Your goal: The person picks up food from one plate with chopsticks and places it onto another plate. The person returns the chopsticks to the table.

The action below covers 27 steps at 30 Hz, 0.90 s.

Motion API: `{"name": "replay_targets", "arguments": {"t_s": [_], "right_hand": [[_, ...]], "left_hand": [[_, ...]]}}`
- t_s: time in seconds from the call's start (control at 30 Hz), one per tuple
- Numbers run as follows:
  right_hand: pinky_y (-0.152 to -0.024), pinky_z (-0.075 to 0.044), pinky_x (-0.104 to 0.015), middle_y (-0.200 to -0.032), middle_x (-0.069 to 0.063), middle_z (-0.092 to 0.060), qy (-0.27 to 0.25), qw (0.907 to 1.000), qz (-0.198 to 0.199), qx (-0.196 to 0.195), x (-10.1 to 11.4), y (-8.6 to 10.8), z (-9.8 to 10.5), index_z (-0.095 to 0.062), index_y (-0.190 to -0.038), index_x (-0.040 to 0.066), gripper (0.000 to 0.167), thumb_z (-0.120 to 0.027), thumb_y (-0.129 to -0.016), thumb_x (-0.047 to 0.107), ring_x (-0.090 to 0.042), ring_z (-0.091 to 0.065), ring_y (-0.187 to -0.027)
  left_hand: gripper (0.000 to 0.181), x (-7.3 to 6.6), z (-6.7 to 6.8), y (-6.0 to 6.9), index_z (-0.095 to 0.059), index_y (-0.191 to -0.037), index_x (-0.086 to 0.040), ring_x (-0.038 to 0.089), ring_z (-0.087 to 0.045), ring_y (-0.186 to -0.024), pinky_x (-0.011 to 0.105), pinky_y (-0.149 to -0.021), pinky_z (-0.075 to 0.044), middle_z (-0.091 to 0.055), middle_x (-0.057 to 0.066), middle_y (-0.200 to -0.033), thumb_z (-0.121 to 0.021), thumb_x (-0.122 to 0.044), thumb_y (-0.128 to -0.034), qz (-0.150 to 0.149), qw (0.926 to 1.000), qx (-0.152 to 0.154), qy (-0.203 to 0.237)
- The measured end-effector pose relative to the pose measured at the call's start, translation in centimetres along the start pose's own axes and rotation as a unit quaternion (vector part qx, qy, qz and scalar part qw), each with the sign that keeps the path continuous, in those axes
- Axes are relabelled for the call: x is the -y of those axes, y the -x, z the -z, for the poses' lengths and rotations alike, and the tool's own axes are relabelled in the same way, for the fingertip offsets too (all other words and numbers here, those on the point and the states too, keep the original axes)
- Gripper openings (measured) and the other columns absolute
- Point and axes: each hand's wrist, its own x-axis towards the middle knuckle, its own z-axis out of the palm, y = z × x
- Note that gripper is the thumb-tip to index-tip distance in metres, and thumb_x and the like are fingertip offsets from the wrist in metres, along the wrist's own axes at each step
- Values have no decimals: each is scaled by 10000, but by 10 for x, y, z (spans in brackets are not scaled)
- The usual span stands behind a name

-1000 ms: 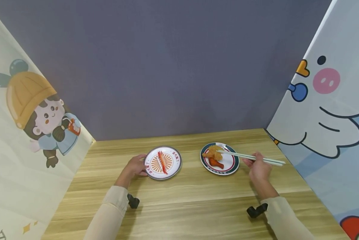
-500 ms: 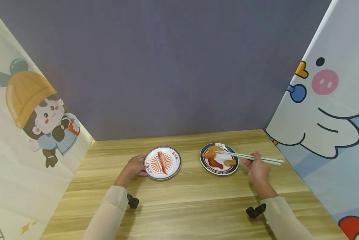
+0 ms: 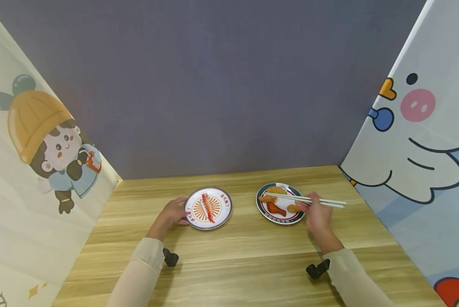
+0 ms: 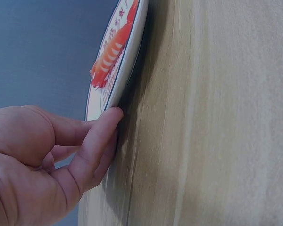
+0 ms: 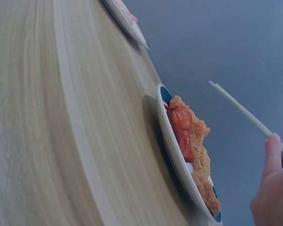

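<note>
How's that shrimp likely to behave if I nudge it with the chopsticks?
The shrimp looks smooth, so it may slide on the plate; being slim, it might swivel too. The plate probably won't shift, since the left hand holds its rim.

Chopsticks (image 3: 290,197) are hovering over the chicken plate (image 3: 281,220); left of it, a shrimp (image 3: 207,207) is lying on another plate (image 3: 223,212).
</note>
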Motion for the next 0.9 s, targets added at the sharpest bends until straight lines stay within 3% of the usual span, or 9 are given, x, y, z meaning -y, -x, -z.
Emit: {"name": "replay_targets", "arguments": {"t_s": [0.33, 0.53, 0.73, 0.9], "right_hand": [[-741, -669, -229, -829, -41, -690, 42, 9970, -138, 757, -4, 6, -13, -641, -870, 70, 269, -489, -1068, 171, -140, -740, -686], [-767, -657, -191, -898, 33, -709, 398, 9926, -266, 1119, -7, 11, -21, -575, -1077, 41, 151, -474, -1074, 154, -111, -751, -723], [-691, -665, -203, -945, 50, -697, 579, 9885, -119, 1391, -19, 18, -32, -495, -1260, -24, 300, -472, -1082, 216, -118, -742, -645], [-638, -669, -228, -940, 57, -711, 639, 9886, -87, 1358, -32, 25, -44, -463, -1369, -74, 406, -480, -1082, 212, -117, -733, -602]], "left_hand": [[698, 0, 0, -1, -409, -1544, -76, 214, -675, -733, 328, -658, -687, -618, 234, -1113, -555, 127, -893, 51, 9999, -5, 86], [697, -1, 0, 0, -396, -1553, -80, 217, -679, -750, 327, -668, -687, -610, 264, -1177, -558, 120, -905, 113, 9999, -20, 86], [695, -2, -1, 1, -384, -1555, -66, 210, -676, -751, 329, -664, -687, -596, 289, -1225, -561, 119, -909, 110, 9999, -30, 72], [693, -3, -1, 1, -378, -1559, -67, 205, -675, -741, 329, -660, -687, -571, 305, -1283, -554, 117, -914, 111, 9999, -43, 49]]}}
